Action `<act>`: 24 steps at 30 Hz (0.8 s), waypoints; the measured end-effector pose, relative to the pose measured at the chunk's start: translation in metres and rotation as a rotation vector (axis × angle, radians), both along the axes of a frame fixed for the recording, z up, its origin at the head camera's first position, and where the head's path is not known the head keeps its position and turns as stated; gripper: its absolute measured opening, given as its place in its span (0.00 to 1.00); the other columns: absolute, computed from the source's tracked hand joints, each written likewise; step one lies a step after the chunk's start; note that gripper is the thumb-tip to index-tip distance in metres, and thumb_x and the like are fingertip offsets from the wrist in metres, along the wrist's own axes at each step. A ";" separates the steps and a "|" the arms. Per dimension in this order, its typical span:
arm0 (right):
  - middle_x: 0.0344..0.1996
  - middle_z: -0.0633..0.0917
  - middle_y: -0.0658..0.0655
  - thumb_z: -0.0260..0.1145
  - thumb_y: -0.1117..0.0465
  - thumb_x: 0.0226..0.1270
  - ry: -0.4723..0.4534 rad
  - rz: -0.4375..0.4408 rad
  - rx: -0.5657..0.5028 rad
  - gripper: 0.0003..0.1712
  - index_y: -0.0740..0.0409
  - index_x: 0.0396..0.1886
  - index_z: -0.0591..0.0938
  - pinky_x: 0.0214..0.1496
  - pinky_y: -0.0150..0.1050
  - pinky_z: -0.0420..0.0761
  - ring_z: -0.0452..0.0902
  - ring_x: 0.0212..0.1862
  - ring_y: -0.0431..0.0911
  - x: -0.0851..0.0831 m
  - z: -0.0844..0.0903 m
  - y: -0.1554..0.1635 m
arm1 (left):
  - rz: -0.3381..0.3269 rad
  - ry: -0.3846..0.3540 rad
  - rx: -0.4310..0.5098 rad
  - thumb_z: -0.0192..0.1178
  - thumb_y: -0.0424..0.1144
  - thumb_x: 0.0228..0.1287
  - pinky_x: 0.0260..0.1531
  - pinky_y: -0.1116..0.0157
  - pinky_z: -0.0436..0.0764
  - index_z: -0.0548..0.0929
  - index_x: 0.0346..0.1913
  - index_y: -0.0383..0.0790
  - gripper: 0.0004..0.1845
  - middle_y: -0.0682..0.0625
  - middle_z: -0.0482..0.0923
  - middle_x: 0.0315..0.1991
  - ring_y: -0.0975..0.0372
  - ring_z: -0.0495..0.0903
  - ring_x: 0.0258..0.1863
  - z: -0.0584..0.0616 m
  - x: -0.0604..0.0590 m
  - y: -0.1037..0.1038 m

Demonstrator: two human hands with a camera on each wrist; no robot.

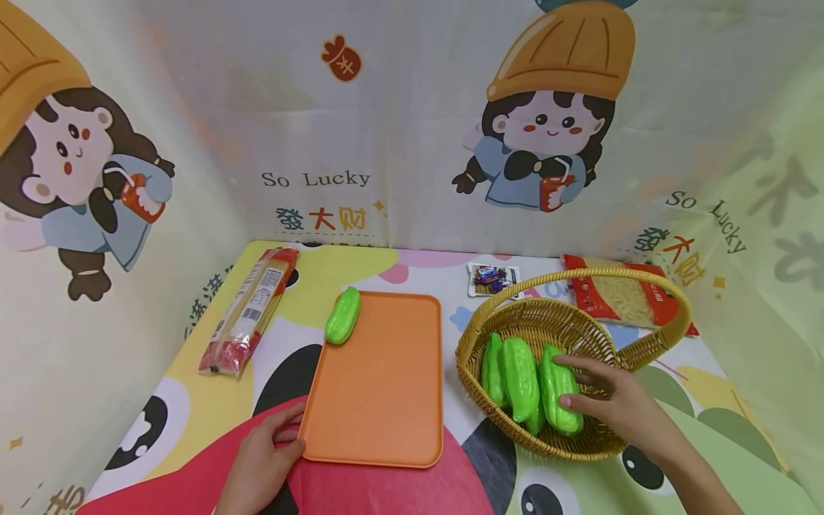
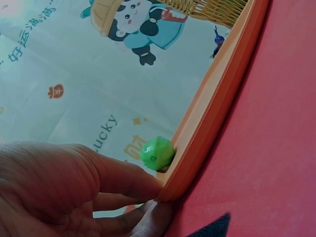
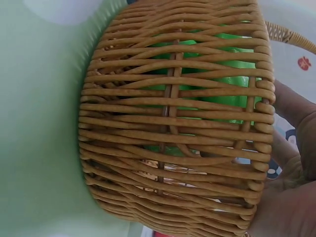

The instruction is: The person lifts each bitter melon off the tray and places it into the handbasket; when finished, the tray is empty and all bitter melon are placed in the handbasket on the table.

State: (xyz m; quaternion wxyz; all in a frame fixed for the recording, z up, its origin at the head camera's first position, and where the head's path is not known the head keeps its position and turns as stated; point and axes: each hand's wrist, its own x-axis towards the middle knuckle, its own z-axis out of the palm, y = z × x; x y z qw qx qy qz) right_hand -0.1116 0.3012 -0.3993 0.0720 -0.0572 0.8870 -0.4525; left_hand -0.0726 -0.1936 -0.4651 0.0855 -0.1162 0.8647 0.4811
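Observation:
An orange tray [image 1: 380, 400] lies on the table, with one long glossy green pepper [image 1: 342, 316] at its upper left corner. My left hand [image 1: 262, 458] pinches the tray's near left corner; in the left wrist view the thumb and fingers meet the rim [image 2: 173, 185]. On the right stands a wicker basket [image 1: 473, 383] holding several green peppers [image 1: 520, 379]. My right hand [image 1: 621, 404] reaches inside and holds the rightmost pepper [image 1: 558, 393] between thumb and fingers. The basket's weave [image 3: 173, 123] hides most of that grip in the right wrist view.
A clear-and-red packet of noodles [image 1: 251, 311] lies at the left. Behind the basket are a red bag of pale pasta [image 1: 618, 297] and a small packet [image 1: 492, 279]. The basket's tall handle [image 1: 579, 273] arches over its far side. Printed cloth walls surround the table.

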 end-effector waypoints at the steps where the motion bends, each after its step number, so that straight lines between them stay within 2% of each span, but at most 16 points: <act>1: 0.65 0.72 0.63 0.74 0.51 0.61 -0.004 -0.001 0.002 0.33 0.50 0.66 0.77 0.43 0.37 0.81 0.74 0.58 0.65 0.000 0.000 0.000 | -0.001 0.000 0.003 0.64 0.29 0.60 0.39 0.66 0.83 0.75 0.65 0.32 0.27 0.41 0.78 0.58 0.58 0.83 0.45 0.000 0.000 0.000; 11: 0.63 0.76 0.60 0.73 0.48 0.61 0.048 0.015 0.088 0.33 0.45 0.66 0.78 0.45 0.37 0.79 0.77 0.56 0.59 -0.002 -0.001 -0.003 | 0.003 -0.027 -0.011 0.64 0.30 0.61 0.41 0.61 0.84 0.74 0.65 0.32 0.28 0.41 0.77 0.58 0.57 0.83 0.45 0.000 -0.001 0.001; 24: 0.64 0.74 0.65 0.75 0.52 0.60 0.048 0.030 0.048 0.34 0.50 0.66 0.77 0.41 0.36 0.82 0.80 0.53 0.61 -0.003 -0.002 -0.008 | 0.001 0.009 0.010 0.63 0.28 0.60 0.38 0.68 0.81 0.75 0.65 0.33 0.28 0.41 0.78 0.58 0.57 0.83 0.45 0.002 0.001 0.001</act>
